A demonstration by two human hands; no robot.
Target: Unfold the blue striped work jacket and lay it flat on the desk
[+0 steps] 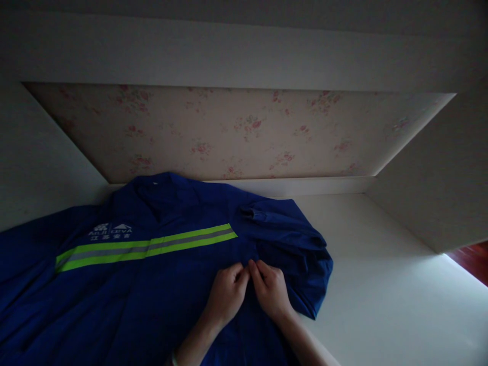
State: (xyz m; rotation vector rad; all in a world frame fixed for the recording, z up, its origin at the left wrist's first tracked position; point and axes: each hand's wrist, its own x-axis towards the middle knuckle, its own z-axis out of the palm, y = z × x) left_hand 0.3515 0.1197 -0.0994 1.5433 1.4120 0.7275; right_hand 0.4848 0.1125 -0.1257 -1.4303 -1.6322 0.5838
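A blue work jacket (145, 274) lies spread on a white surface (381, 295), with a yellow-green and grey reflective stripe (148, 246) across the chest and white lettering (110, 231) above it. My left hand (226, 295) and my right hand (271, 290) meet side by side on the jacket's front, just below the stripe's right end. Both hands have their fingers curled and pinch the blue cloth between fingertips and thumbs. A folded sleeve (290, 234) bunches up to the right of my hands.
A floral-patterned panel (244, 132) rises behind the white surface, framed by pale walls (438, 173) on both sides and above. A strip of reddish wooden floor (475, 259) shows at the right edge. The room is dim.
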